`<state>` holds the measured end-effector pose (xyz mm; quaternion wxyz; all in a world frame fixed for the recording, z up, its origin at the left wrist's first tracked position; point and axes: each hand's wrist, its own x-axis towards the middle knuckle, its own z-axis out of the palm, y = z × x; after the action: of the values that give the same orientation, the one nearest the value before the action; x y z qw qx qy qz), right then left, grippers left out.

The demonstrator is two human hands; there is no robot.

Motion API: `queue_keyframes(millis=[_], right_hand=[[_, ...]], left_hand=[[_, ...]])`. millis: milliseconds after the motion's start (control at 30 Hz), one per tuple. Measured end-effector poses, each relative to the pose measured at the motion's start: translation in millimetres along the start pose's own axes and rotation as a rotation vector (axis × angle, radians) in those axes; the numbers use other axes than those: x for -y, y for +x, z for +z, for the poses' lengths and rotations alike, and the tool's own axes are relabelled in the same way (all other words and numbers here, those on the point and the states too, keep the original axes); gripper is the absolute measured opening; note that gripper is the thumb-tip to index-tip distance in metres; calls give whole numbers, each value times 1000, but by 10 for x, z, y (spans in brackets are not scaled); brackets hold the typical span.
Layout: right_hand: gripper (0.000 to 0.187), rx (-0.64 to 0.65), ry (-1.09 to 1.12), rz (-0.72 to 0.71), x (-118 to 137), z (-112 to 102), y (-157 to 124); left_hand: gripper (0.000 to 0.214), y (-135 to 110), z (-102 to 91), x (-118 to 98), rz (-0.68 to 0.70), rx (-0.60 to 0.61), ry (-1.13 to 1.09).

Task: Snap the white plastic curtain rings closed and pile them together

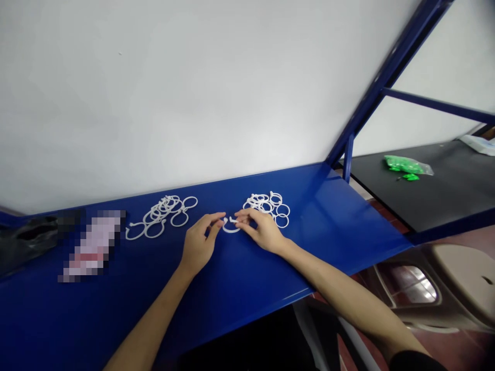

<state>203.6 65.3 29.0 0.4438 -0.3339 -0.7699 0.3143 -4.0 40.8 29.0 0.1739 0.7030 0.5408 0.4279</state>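
Open white ring [231,231] at the blue table [247,278], between two ring piles — right hand [264,230] pinching one end, left hand [199,241] with thumb and forefinger at the other. Whether the left fingertips clamp it — cannot tell.

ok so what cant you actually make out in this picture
All in the head view:
Pink-and-white item: markings lost to pixelation.
Left pile of white rings: overlap hides the exact count.
Right pile of white rings: partly covered by the right hand.
Open ring: too small to tell whether the left hand grips it.
Dark item: cut off by the left edge.
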Motion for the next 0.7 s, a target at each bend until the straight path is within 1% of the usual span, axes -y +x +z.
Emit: queue_keyframes(millis=[33, 100, 233, 333, 400, 500, 600, 700], right_hand=[[19, -8, -6, -8, 7, -8, 2], [14, -25, -31, -30, 28, -17, 4], [13, -65, -88, -76, 54, -12, 4], [12, -94, -137, -129, 43, 10, 0], [11, -78, -150, -172, 30, 34, -8], [13, -19, -147, -207, 15, 75, -25], [17, -6, -182, -186, 22, 105, -45], [20, -9, -264, -170, 49, 124, -60]], left_hand=[[32, 0, -2, -3, -33, 37, -27], [35, -13, 13, -20, -81, 72, -72], [44, -41, 54, -63, -144, 76, -164], [45, -43, 62, -84, -178, 68, -206], [45, -41, 66, -96, -214, 59, -250], [45, -48, 93, -110, -279, 42, -328], [48, -69, 148, -117, -342, 26, -419], [56, -99, 212, -133, -400, 34, -582]])
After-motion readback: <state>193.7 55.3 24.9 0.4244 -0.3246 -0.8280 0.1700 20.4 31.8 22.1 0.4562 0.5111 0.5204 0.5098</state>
